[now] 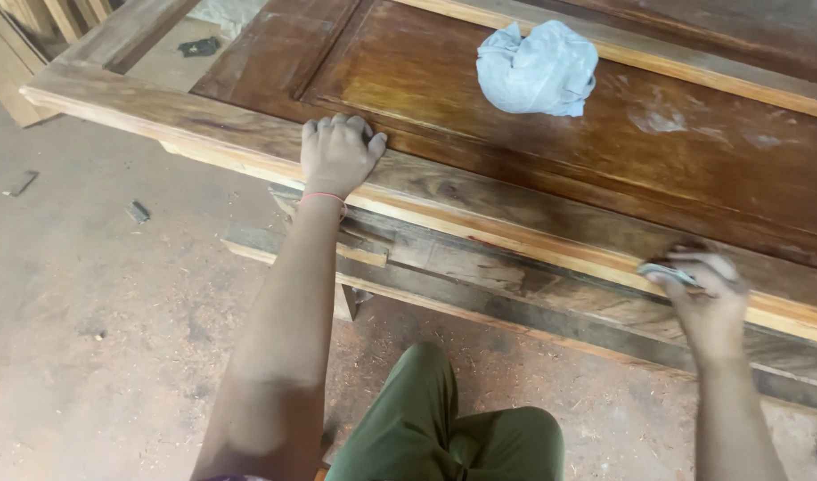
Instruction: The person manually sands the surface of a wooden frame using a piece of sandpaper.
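A large brown wooden door [551, 134] lies flat on a wooden support. My left hand [337, 153] presses on the door's near frame, fingers curled over the raised edge, holding nothing. My right hand [707, 298] is at the door's near edge, farther right, with its fingers closed on a small grey folded piece that looks like sandpaper [667, 273], held against the pale edge of the wood. The hand is slightly blurred. A crumpled light blue cloth [538, 69] rests on the door panel, well beyond both hands.
Wooden beams [480, 267] under the door carry it above a dusty concrete floor [97, 294] with sawdust and small scraps. More timber stands at the top left. My green-trousered legs [444, 428] are just below the door's edge.
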